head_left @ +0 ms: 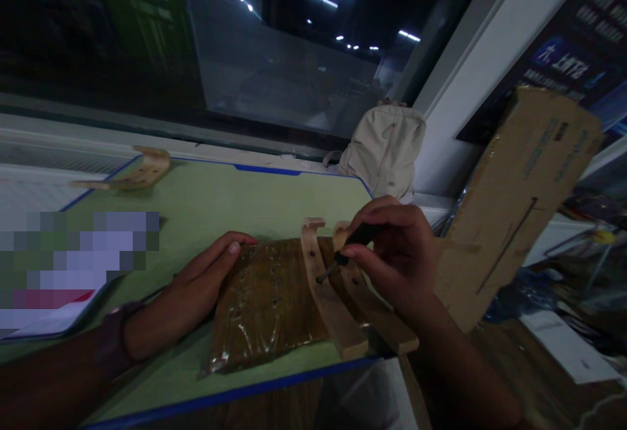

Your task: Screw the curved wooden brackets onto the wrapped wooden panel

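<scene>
A green mat (206, 204) carries a plastic-wrapped panel (267, 302) and curved wooden pieces (328, 293).

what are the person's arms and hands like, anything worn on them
Both hands are bare, no gloves. The left hand has a dark band, like a watch or bracelet, around the wrist. The right hand shows no ring or band. Both forearms look bare; no sleeves are in view.
</scene>
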`<act>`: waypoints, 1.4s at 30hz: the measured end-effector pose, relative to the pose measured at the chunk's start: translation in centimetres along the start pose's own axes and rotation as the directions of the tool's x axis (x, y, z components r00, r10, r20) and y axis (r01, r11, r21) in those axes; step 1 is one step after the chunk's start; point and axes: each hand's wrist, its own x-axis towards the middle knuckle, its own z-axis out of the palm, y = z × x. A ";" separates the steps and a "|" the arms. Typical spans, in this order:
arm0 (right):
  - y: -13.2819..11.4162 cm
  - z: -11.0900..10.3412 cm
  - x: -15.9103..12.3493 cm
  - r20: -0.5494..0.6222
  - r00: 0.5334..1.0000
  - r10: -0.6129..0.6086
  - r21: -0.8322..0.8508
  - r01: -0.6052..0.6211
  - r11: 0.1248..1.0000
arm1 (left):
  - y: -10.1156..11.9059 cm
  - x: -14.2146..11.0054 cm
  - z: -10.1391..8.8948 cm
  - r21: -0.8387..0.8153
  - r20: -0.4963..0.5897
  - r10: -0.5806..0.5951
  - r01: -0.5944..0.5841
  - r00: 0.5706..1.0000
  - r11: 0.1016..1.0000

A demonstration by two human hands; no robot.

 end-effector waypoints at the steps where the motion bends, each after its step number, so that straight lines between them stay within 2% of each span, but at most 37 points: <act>1: -0.1 -0.1 0.0 0.040 0.999 0.005 0.016 -0.006 1.000 | 0.1 0.0 0.0 -0.001 0.005 -0.002 0.002 1.000 1.000; 4: -0.6 0.2 -0.1 0.178 0.984 0.029 0.120 -0.051 0.991 | 0.3 -0.1 0.0 0.014 0.018 0.001 -0.001 1.000 1.000; 6: -0.9 0.6 -0.2 0.205 0.978 0.032 0.166 -0.067 0.984 | 0.3 -0.1 0.0 0.036 0.014 0.014 -0.014 1.000 0.999; 11: -0.6 0.5 -0.1 0.050 0.996 0.080 0.192 -0.088 0.977 | 0.2 0.0 -0.1 0.015 0.025 0.011 -0.011 1.000 1.000; 13: -0.2 0.0 0.2 0.036 0.995 0.093 0.192 -0.099 0.976 | 0.0 0.1 0.0 -0.008 0.031 0.014 -0.014 0.999 1.000; 16: -0.1 -0.5 0.5 0.132 0.988 0.077 0.215 -0.104 0.971 | 0.0 0.1 0.1 -0.016 0.008 0.015 -0.015 1.000 1.000; 19: -0.5 -0.4 0.4 0.261 0.961 0.094 0.223 -0.155 0.963 | 0.2 0.1 0.2 -0.014 -0.005 0.011 -0.012 1.000 1.000; 21: -0.8 -0.2 0.2 0.287 0.950 0.126 0.219 -0.193 0.956 | 0.4 0.0 0.2 -0.012 -0.003 0.020 -0.020 1.000 1.000; 23: -0.8 0.1 0.1 0.258 0.954 0.150 0.232 -0.212 0.949 | 0.5 -0.1 0.2 -0.009 0.009 0.028 -0.028 1.000 1.000; 25: -0.7 0.2 0.0 0.174 0.974 0.147 0.233 -0.186 0.954 | 0.6 -0.1 0.1 -0.006 0.022 0.027 -0.027 0.999 1.000; 28: -0.2 0.1 0.1 0.073 0.996 0.055 0.167 -0.066 0.984 | 0.5 -0.1 0.0 0.010 0.028 0.021 -0.022 0.999 1.000; 31: -0.2 -0.1 0.2 0.149 0.989 -0.023 0.095 0.009 0.995 | 0.2 -0.1 -0.1 0.025 0.036 0.024 -0.025 0.999 0.999; 33: -0.5 -0.1 0.2 0.212 0.977 -0.008 0.089 -0.011 0.996 | 0.0 0.0 -0.1 0.030 0.039 0.024 -0.025 0.999 0.999; 36: -0.9 0.1 0.1 0.223 0.974 0.048 0.162 -0.086 0.983 | -0.1 0.0 -0.2 0.037 0.050 0.021 -0.023 0.999 0.999; 39: -0.5 0.3 -0.1 0.113 0.986 0.120 0.229 -0.143 0.963 | -0.1 0.0 -0.2 0.047 0.047 0.027 -0.030 0.999 0.998; 42: 0.2 0.1 0.0 -0.035 0.992 0.117 0.161 -0.110 0.981 | -0.1 -0.1 -0.1 0.038 0.024 0.021 -0.022 1.000 0.999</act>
